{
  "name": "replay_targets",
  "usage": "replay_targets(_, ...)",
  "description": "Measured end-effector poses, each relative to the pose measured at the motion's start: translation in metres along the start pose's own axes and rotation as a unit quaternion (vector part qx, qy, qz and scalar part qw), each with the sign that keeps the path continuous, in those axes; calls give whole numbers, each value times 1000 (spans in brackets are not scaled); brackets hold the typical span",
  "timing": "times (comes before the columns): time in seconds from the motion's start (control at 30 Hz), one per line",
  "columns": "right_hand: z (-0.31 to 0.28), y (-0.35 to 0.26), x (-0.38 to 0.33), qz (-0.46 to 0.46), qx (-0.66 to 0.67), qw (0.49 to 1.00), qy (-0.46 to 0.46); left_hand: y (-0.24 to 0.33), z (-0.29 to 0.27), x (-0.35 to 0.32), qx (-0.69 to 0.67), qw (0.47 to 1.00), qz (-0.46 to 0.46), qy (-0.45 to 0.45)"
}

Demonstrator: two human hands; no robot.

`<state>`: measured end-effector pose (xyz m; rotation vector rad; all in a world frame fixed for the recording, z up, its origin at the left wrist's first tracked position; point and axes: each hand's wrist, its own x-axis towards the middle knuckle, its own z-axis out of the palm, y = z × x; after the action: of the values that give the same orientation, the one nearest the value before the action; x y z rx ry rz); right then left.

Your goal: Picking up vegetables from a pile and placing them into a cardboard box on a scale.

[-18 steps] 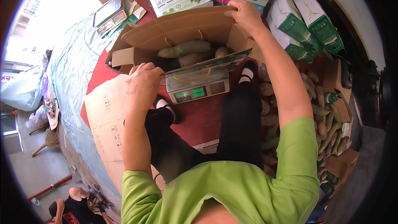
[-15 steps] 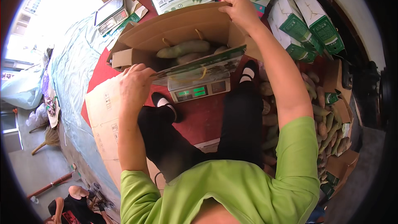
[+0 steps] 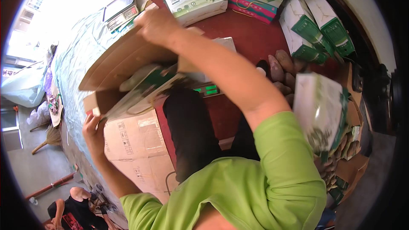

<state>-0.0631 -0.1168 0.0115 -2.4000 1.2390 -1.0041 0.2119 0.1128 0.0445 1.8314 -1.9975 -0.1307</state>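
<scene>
Open cardboard carton (image 3: 117, 61) held by both hands, its mouth facing the viewer and its long axis running obliquely from lower left to upper right. The right hand (image 3: 157, 27) grips the upper edge of the far panel; the left hand (image 3: 94, 133) pinches the near panel at its left corner, so the carton lies between them. A flat cardboard sheet (image 3: 138, 149) extends below the carton; a lit scale (image 3: 210, 89) stands to its right, partly hidden by the right forearm. Farther right, a blurred white-and-green box (image 3: 317, 104).
</scene>
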Motion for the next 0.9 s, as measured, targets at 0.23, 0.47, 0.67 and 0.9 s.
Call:
replay_targets(0.23,100,-96,-38,-14,88,994,-69,-75,-40,-96,152,987,-54,3)
replay_targets(0.47,167,-183,-124,-14,90,962,-256,-141,-67,-218,289,944,-144,-72)
replay_targets(0.67,199,-180,-168,-25,37,937,-345,-221,-11,-319,319,919,-184,-140)
replay_targets(0.9,96,-101,-123,65,153,968,-186,-236,-3,-310,274,934,-206,-97)
